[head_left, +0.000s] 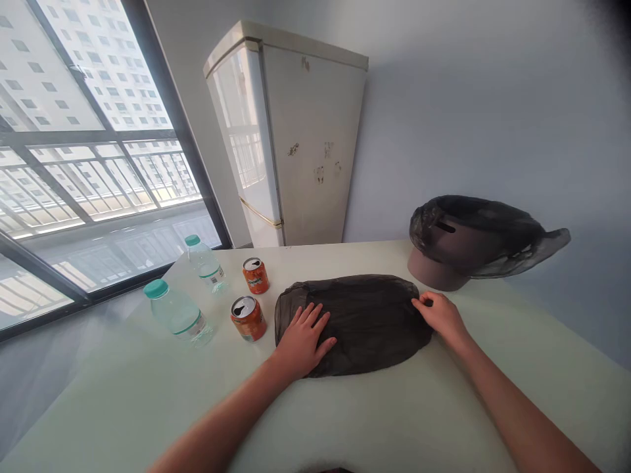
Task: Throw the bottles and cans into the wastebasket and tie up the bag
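Observation:
A thin black plastic garbage bag (369,328) lies spread out on the pale tabletop in front of me. My left hand (303,338) rests flat on the bag's left part, its fingers spread. At the opposite end, my right hand (438,315) pinches the bag's right edge between thumb and forefinger. Just left of the bag stand two opened orange soda cans, a nearer can (248,318) and a farther can (255,275).
Two clear bottles with green caps, the nearer bottle (177,312) and the farther bottle (204,263), stand at the left. A brown trash bin (434,266) lined with a black bag is at the right rear. Behind the table (345,427) is a white refrigerator (315,131).

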{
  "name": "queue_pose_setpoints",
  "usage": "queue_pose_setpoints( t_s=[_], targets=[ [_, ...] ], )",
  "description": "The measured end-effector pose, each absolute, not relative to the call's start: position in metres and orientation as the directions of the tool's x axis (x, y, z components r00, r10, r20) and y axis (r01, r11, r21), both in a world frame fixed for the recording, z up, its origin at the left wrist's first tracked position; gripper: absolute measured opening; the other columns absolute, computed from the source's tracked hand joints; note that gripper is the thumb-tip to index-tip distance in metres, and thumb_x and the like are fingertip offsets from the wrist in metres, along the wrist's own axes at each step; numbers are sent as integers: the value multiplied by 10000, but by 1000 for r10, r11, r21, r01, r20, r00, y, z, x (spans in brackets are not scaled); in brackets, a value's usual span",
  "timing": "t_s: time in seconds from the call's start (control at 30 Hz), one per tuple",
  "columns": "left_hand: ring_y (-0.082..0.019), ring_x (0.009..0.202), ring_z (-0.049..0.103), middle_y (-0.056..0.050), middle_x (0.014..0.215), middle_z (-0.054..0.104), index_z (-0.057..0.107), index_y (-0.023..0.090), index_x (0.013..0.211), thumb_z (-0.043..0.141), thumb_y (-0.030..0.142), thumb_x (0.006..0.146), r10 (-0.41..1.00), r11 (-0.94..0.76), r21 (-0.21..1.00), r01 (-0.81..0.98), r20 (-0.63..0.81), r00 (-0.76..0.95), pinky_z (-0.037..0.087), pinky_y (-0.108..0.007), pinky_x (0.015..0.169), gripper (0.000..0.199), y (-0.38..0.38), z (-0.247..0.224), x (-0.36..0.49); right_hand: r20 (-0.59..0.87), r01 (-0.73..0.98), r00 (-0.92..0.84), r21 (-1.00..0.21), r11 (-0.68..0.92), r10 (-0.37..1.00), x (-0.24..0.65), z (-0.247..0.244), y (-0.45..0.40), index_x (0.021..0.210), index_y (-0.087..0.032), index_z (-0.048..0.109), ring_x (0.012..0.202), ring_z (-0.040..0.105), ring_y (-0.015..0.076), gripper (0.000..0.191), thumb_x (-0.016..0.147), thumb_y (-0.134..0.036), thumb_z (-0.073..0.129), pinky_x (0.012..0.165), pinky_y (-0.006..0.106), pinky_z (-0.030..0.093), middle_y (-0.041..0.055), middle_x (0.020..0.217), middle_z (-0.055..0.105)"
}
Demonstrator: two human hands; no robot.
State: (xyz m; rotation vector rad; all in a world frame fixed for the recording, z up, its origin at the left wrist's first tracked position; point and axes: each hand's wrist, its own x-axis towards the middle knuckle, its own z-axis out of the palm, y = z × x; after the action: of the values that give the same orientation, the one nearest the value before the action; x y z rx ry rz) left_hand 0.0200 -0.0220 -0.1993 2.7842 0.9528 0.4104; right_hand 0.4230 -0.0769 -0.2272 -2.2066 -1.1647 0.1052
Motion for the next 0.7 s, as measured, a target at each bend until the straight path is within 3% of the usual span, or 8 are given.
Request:
queue_pose_setpoints(
  t_s=[0.17,0.33,0.43,0.57,0.63,0.7],
  targets=[
    [-310,1544,381,-140,1640,439,473,204,1552,424,526,1069,603,-789,305,534,214,769,325,-593,1258,582,-22,-191,16,235,616,648,-721,-317,724,426,-221,-78,669,-236,489,574,532,179,334,786,-543,548,547,296,393,14,610,586],
    [-346,1550,360,-136,1658,411,430,219,1580,610,652,941,495,-845,320,428,164,853,281,-608,1272,793,-30,-183,18,204,515,664,-822,-242,719,421,-217,-80,996,-224,574,630,623,206,406,796,-573,630,583,306,479,38,758,696],
    [-367,1515,405,-132,1630,456,461,228,1555,710,652,858,451,-869,312,384,176,875,292,-603,1260,853,-34,-177,19,255,641,558,-737,-216,790,421,-211,-81,1072,-240,640,806,679,265,414,794,-546,652,770,402,548,67,897,713],
    [-365,1399,516,-133,1537,549,491,226,1523,752,694,780,395,-886,331,324,176,902,388,-543,1193,916,-35,-169,15,411,888,306,-449,-101,859,420,-199,-87,1036,-249,749,1080,630,336,395,860,-573,608,1046,524,474,127,1152,646],
    [-381,1379,527,-144,1509,567,471,219,1532,773,719,732,376,-889,340,308,155,913,393,-559,1181,990,-34,-168,12,387,918,166,-396,1,907,419,-188,-93,1066,-279,768,1216,575,362,402,885,-608,624,1118,544,428,118,1328,603],
    [-378,1393,520,-151,1506,568,454,210,1535,783,631,763,381,-884,347,313,148,913,381,-570,1190,940,-31,-170,11,249,886,-33,-441,144,968,420,-178,-100,1123,-318,766,1339,516,375,409,869,-627,684,1166,543,403,78,1466,557]
  ],
)
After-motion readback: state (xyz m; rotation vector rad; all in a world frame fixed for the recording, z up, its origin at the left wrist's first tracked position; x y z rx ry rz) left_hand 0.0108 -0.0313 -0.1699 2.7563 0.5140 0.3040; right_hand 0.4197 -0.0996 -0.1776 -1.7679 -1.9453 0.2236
